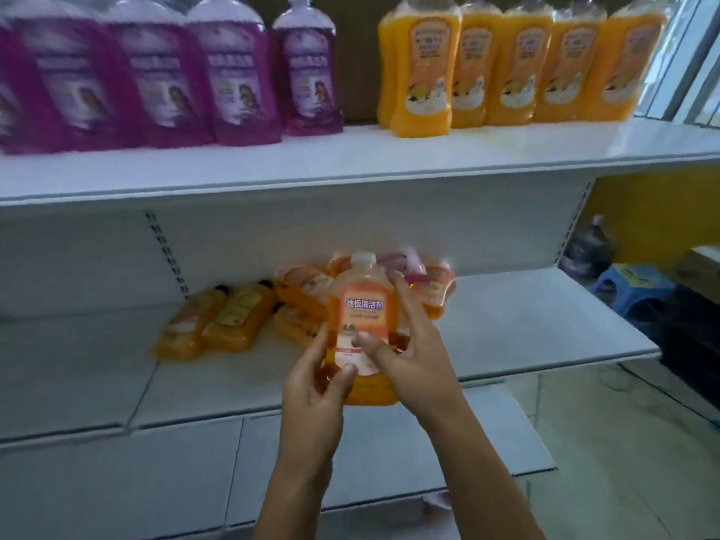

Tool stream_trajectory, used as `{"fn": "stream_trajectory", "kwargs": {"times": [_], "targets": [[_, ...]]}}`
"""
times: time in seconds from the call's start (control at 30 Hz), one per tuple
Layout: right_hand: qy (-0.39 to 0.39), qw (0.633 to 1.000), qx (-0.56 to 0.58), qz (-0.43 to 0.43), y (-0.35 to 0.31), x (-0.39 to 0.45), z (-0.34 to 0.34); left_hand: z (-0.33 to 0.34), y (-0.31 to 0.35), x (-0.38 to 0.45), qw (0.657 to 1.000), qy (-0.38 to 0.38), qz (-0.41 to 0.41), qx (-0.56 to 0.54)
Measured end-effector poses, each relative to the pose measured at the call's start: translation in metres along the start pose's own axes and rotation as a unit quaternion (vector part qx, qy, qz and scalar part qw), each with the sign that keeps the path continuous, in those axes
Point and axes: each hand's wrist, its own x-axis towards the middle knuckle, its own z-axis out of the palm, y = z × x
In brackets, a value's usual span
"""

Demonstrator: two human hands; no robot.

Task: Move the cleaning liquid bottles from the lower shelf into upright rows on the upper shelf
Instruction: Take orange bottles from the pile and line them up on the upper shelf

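Observation:
I hold an orange cleaning liquid bottle (360,305) with a white cap upright above the lower shelf (545,325). My left hand (319,378) grips its lower left side, thumb on the label. My right hand (405,352) holds its right side, thumb pressing the label, fingers spread behind. Behind it several orange bottles (304,294) and a pink one (405,265) lie in a heap, and two yellow bottles (218,321) lie flat to the left. On the upper shelf (350,161) purple bottles (237,76) stand at left and yellow-orange bottles (506,68) at right.
A gap of bare upper shelf lies between the purple and yellow rows. A blue stool (631,290) and a dark bag (588,247) sit on the floor past the shelf's right end. A lower white shelf (195,481) juts out below my arms.

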Motion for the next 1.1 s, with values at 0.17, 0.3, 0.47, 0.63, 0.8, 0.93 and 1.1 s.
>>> {"fn": "stream_trajectory", "kwargs": {"times": [0.17, 0.3, 0.47, 0.63, 0.8, 0.93, 1.1], "targets": [[-0.102, 0.994, 0.022, -0.022, -0.024, -0.023, 0.078, -0.079, 0.023, -0.039, 0.997, 0.077, 0.032, 0.005], [-0.162, 0.986, 0.039, -0.032, -0.038, -0.04, 0.132, -0.131, 0.036, -0.069, 0.989, 0.137, 0.05, 0.016], [-0.241, 0.966, 0.076, -0.054, -0.059, -0.048, 0.19, -0.183, 0.053, -0.094, 0.972, 0.219, 0.079, -0.002], [-0.321, 0.94, 0.097, -0.059, -0.074, -0.039, 0.251, -0.232, 0.067, -0.1, 0.951, 0.289, 0.108, 0.007], [-0.38, 0.914, 0.128, -0.066, -0.085, -0.029, 0.324, -0.291, 0.083, -0.097, 0.925, 0.356, 0.121, 0.048], [-0.413, 0.894, 0.156, -0.079, -0.096, -0.02, 0.381, -0.335, 0.099, -0.089, 0.907, 0.39, 0.144, 0.066], [-0.46, 0.862, 0.184, -0.107, -0.122, 0.0, 0.459, -0.402, 0.129, -0.072, 0.891, 0.402, 0.197, 0.08]]}}
